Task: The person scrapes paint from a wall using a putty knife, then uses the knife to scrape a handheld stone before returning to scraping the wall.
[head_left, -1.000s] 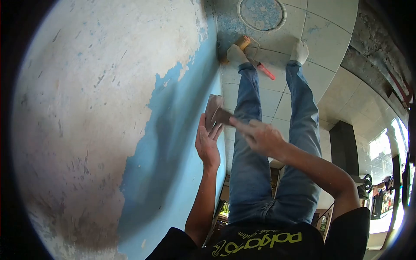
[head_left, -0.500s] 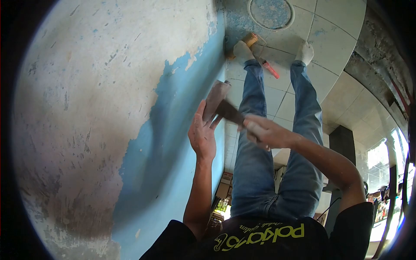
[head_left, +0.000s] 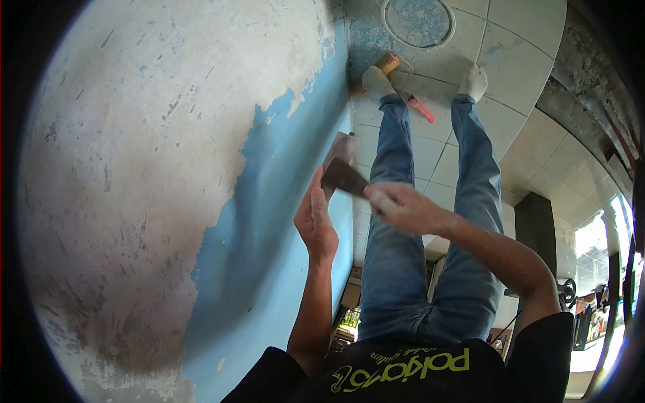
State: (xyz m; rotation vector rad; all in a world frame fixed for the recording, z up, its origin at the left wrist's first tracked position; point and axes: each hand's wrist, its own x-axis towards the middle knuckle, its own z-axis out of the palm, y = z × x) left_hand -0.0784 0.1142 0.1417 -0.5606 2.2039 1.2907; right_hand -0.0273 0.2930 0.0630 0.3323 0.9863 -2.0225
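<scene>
My left hand [head_left: 314, 225] holds up a grey-brown sharpening block [head_left: 342, 146], its fingers along the block's sides, close to the blue part of the wall. In my right hand [head_left: 406, 209] is a scraper [head_left: 345, 178] with a wide dark blade, gripped by the handle. The blade lies across the lower part of the block and overlaps it in this view. My right hand is slightly smeared by motion, and its fingers hide most of the scraper's handle.
A wall on the left is part bare plaster [head_left: 134, 168], part blue paint [head_left: 269, 181]. On the tiled floor [head_left: 510, 80], a paint roller [head_left: 420, 107] with a red handle lies by my foot. Beyond it is a round white-rimmed lid or bucket [head_left: 418, 23] with blue flakes.
The scraper and my right hand have moved left across the block. My left hand and the block have dropped slightly lower in view.
</scene>
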